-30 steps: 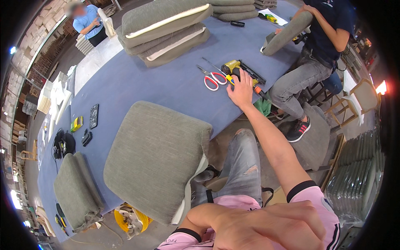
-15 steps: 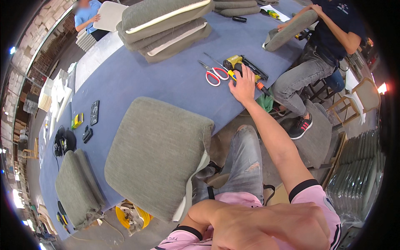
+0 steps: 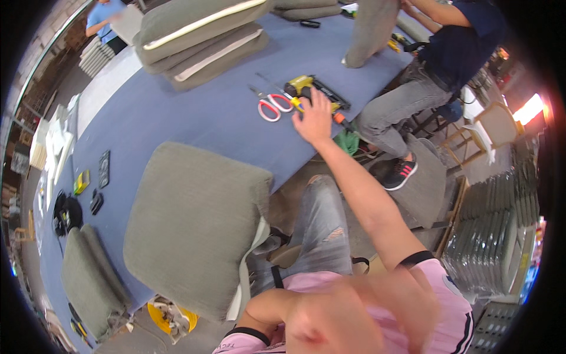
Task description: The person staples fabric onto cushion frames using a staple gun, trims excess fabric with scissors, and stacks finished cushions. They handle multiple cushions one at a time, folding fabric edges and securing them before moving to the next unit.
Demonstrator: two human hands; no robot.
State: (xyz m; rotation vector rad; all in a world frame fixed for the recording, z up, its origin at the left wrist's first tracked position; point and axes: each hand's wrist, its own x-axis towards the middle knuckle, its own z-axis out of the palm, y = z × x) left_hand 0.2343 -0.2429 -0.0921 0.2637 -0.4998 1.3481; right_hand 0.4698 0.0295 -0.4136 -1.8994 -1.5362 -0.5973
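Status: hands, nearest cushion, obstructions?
Right hand at nail gun, grip unclear. Left hand blurred in foreground. Nearest cushion overhangs the table. Scissors close beside nail gun.

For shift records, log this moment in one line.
right hand: at yellow-black tool | left hand: blurred, near camera | scissors: on table | grey cushion: across table edge

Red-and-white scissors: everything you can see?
The scissors have two red-and-white loop handles, spread apart, and grey, metal-looking blades pointing away and leftward. They lie on the blue tabletop, just left of the right hand, with no contact visible. Whether the blades are fully closed is unclear.
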